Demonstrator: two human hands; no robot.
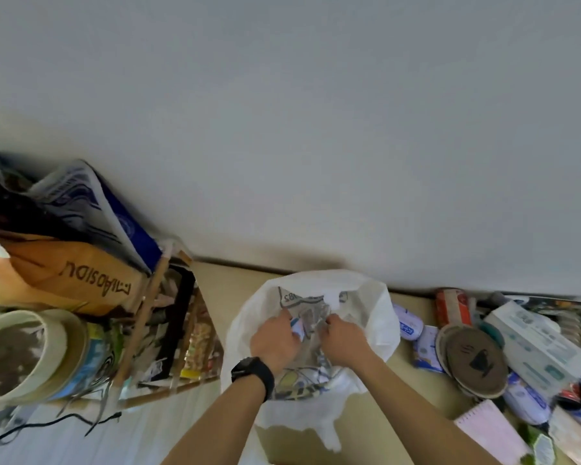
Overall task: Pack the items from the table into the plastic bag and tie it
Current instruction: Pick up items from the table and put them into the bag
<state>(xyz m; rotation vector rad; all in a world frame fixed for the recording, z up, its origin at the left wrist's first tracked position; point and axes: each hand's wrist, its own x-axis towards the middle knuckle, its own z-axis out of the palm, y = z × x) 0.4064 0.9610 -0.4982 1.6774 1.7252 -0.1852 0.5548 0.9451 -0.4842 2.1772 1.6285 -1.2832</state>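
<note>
**L hand [274, 340] & R hand [341, 337] inside plastic bag [379, 307], both gripping crumpled wrapper [311, 317]**

Plastic bag: white, thin, at 6 o'clock from frame centre. On beige table [235, 280], close to grey wall [316, 129] at its 12. Mouth wide open, rim slumped outward, near edge draped toward 6.

L hand: in bag mouth, 9 o'clock side of contents, black watch [252, 372] on wrist. Fingers curled, clenched on crumpled wrapper.

R hand: in bag mouth, 3 o'clock side, just beside L hand. Fingers curled into same wrapper.

Crumpled wrapper: clear w/ grey print, bunched btwn both hands, inside bag. More printed packaging under it toward 6, too blurred to tell what.

Not yet packed, on table at 3 o'clock of bag:
- blue-white packets [408, 325], just beside bag wall
- red can [451, 307] at 2, by wall
- brown discs [477, 364], stacked, cup mark on top one, past packets
- white box [537, 344], long, tilted, beyond discs
- pink notepad [487, 431] at 4, near frame edge

At 9 o'clock of bag:
- wooden rack [145, 317] w/ assorted packets, just beside bag
- orange paper bag [81, 273] at 10, above rack
- round cream tub [21, 357] at 9, far edge of frame, dark inside
- black cable [47, 426] at 8, below tub
</note>
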